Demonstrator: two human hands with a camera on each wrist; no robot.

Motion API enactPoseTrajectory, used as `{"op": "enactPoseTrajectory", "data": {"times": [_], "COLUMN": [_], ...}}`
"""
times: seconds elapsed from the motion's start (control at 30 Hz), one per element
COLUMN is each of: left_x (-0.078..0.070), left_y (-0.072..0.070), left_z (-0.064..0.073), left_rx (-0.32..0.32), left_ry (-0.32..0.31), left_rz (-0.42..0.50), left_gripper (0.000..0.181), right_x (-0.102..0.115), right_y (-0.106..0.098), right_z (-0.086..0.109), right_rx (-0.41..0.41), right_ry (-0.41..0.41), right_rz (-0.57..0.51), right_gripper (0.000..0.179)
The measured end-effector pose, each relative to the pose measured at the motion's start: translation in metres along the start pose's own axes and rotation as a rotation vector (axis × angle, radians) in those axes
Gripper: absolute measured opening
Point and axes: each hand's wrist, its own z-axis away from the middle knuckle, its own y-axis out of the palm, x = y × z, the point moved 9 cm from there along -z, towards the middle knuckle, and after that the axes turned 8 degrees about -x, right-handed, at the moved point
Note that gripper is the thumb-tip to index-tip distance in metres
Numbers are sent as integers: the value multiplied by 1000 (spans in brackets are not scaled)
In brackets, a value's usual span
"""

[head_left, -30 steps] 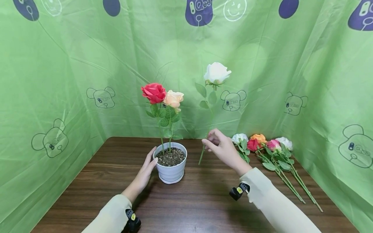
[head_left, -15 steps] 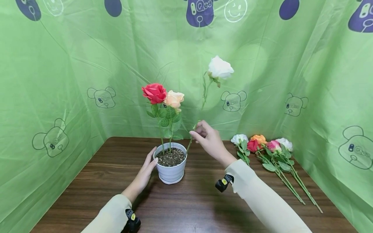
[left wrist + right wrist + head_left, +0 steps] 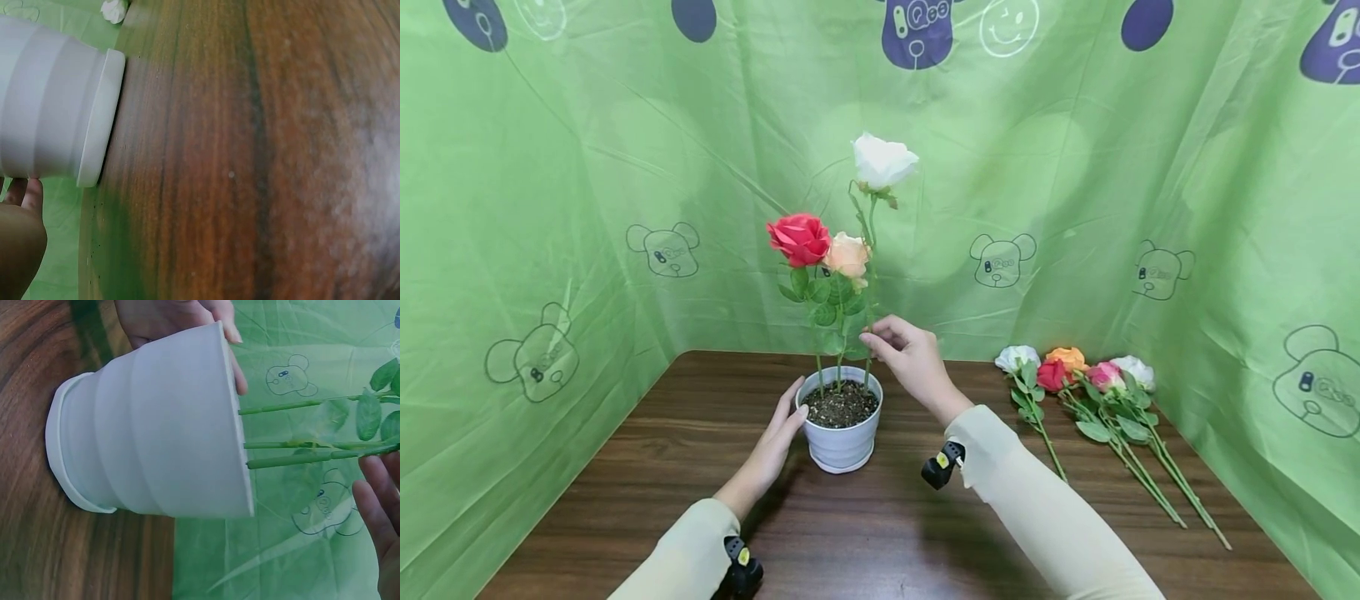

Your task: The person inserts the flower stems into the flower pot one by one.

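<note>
A white flowerpot filled with dark soil stands upright on the wooden table. My left hand rests against its left side, fingers extended along the wall near the rim; the left wrist view catches only part of this hand. In the soil stand a red rose and a peach rose. My right hand pinches the stem of a white rose above the pot's right side. That stem reaches down behind the rim in the right wrist view, where its lower end is hidden.
Several loose roses lie at the table's right: a white one apart, then red, orange, pink and another white one. Green printed cloth encloses the wooden table at the back and sides.
My right hand has moved left with the white rose, bringing it from beside the pot to upright over the soil. The left hand and pot have stayed in place.
</note>
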Motion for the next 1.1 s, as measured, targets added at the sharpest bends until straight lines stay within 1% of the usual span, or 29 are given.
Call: {"op": "enactPoseTrajectory", "data": {"times": [0.33,0.57,0.7,0.9,1.1], "left_x": [-1,-2,-1,-1,1], "left_y": [1,2,3,3,2], "left_z": [0,-1,0,1,0], "left_rx": [3,0,0,1,-7], "left_ry": [1,1,-5,-9,-7], "left_rz": [19,5,18,10,1], "left_gripper": [59,58,58,59,59], "right_x": [-12,-27,-32,-32,-34], "right_y": [14,18,19,22,24], "right_z": [4,7,10,12,14], "right_rx": [-28,-19,-22,-21,-37], "right_ry": [-5,62,75,46,-7], "right_rz": [43,41,32,37,116], "right_gripper": [9,11,10,8,6]}}
